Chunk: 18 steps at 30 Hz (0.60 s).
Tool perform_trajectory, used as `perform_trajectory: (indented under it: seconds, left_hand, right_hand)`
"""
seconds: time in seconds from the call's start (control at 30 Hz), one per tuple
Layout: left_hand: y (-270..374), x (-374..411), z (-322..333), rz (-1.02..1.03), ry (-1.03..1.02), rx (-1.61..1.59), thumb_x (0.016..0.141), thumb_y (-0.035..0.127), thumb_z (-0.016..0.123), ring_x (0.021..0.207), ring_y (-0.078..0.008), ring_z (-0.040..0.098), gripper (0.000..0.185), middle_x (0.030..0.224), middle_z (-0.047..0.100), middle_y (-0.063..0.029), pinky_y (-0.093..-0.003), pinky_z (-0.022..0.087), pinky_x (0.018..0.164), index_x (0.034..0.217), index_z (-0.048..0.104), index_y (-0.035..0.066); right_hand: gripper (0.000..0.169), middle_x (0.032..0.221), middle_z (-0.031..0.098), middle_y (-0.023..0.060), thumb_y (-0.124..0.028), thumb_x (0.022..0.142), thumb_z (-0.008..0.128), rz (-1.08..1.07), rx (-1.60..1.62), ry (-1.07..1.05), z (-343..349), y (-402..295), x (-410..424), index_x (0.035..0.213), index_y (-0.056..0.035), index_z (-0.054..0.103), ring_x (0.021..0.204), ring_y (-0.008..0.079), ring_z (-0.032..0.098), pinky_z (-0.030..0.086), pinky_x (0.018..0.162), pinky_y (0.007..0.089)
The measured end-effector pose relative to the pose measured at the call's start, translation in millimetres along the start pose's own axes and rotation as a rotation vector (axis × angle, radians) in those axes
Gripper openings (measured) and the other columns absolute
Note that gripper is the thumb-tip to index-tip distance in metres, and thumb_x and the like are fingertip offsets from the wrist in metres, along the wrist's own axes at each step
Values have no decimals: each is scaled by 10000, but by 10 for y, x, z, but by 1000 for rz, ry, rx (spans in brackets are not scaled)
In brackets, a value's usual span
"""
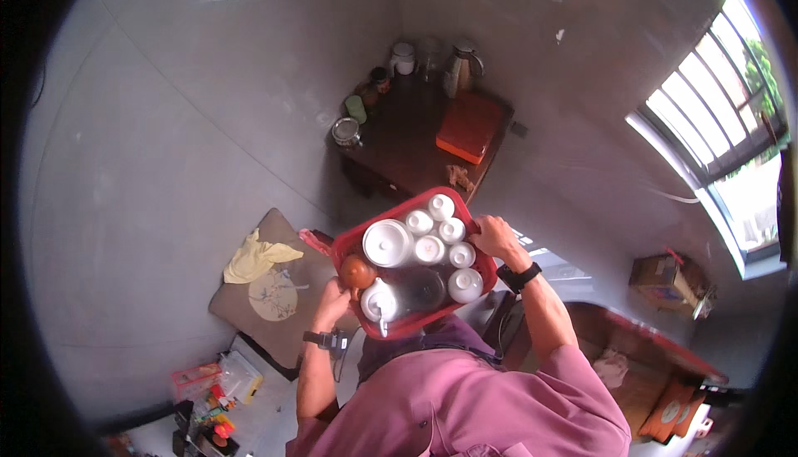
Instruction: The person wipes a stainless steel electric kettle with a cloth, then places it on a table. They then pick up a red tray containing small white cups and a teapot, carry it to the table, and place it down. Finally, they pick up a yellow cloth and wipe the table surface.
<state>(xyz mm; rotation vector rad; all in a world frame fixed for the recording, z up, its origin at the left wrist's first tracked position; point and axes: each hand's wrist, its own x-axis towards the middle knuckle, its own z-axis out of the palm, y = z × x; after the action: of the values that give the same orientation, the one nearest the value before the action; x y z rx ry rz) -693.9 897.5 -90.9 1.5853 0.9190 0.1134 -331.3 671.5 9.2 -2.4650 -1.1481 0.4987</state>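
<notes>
My left hand [333, 301] and my right hand [497, 237] grip opposite ends of a red plastic basket [408, 328] in front of my body. Inside it, several small white cups [441, 207] stand upside down beside a larger white lidded bowl [388, 243]. A brown clay teapot [358, 272] lies near my left hand, with a white teapot [379, 302] just below it. Between the white teapot and a rounded white cup [466, 285] is a clear, dark-looking vessel [426, 290]. My fingers are partly hidden by the basket's rim.
Ahead, a dark wooden table [399, 139] holds a red box [472, 127], a metal thermos jug [461, 70] and jars. To the left, a yellow cloth [259, 257] lies on a brown cushion [240, 301]. A cardboard box [664, 279] and a wooden seat [636, 357] are at right.
</notes>
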Motion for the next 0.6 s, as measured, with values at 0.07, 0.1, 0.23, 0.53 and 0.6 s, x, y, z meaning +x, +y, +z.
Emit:
perform_trajectory:
  seconds: [0.07, 0.1, 0.23, 0.53, 0.6]
  left_hand:
    - [456, 175, 112, -21, 12, -57, 995, 130, 634, 684, -132, 642, 213, 905, 694, -55, -321, 528, 558, 1155, 630, -11]
    - [490, 302, 131, -11, 27, -61, 990, 126, 640, 708, -133, 649, 218, 918, 699, -59, -321, 536, 590, 1158, 634, -13]
    - [244, 1035, 227, 67, 129, -77, 971, 109, 661, 830, -149, 672, 232, 979, 717, -83, -325, 550, 730, 1160, 647, -25]
    - [1530, 2338, 402, -246, 171, -257, 948, 129, 663, 976, -182, 668, 293, 1056, 723, -107, -344, 526, 858, 1176, 649, -56]
    - [1225, 2816, 453, -19, 181, -161, 956, 136, 619, 913, -317, 735, 322, 1026, 706, -191, -401, 629, 578, 1199, 606, -76]
  right_hand:
    - [248, 977, 709, 291, -171, 809, 700, 4, -70, -43, -174, 135, 431, 974, 14, 708, 976, 473, 685, 558, 862, 545]
    - [251, 985, 710, 289, -169, 810, 699, -13, -65, -41, -277, 146, 646, 983, 12, 711, 983, 470, 686, 560, 863, 541]
    - [271, 1017, 719, 276, -165, 804, 695, -70, -66, -62, -565, 149, 1501, 1013, 6, 721, 1001, 453, 694, 571, 865, 523]
    - [260, 921, 717, 271, -161, 753, 653, -146, -180, -185, -732, 764, 3669, 928, 12, 737, 906, 445, 707, 563, 804, 528]
    - [245, 870, 714, 275, -144, 733, 628, -132, -258, -279, -761, 718, 4164, 864, 29, 740, 897, 444, 704, 566, 811, 538]
